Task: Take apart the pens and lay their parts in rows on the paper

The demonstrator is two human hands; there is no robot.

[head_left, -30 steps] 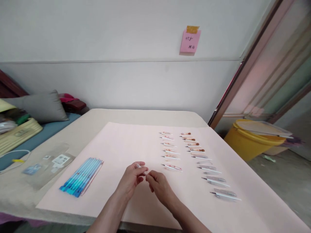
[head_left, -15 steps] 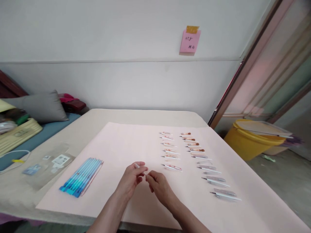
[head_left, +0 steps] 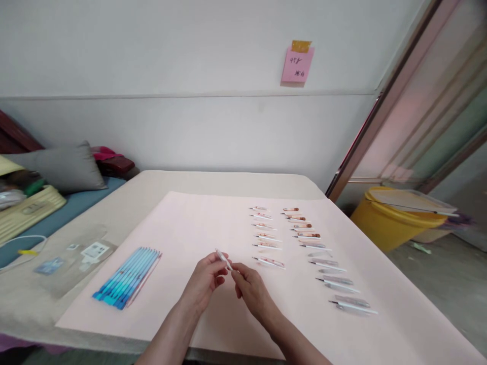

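Slim white stick (head_left: 223,259) is held above the near centre of the pink paper sheet (head_left: 190,223), clear of its surface. Its long axis runs on a diagonal: the upper end points away and to the left, the lower end towards the person and to the right. It is thin, straight and pale; finer detail cannot be made out.

Left hand (head_left: 205,283) comes up from below, fingers curled inward, thumb and fingertips closed on the middle of the stick. Right hand (head_left: 253,290) lies just beside it, knuckles up, fingertips pinched on the lower end. The two hands meet at the stick, forearms converging from the near edge.

Blue pens (head_left: 127,276) lie bundled to the left on the sheet. Two rows of small parts (head_left: 266,236) lie to the right, well apart from the hands. The sheet covers most of the worktop (head_left: 213,180).
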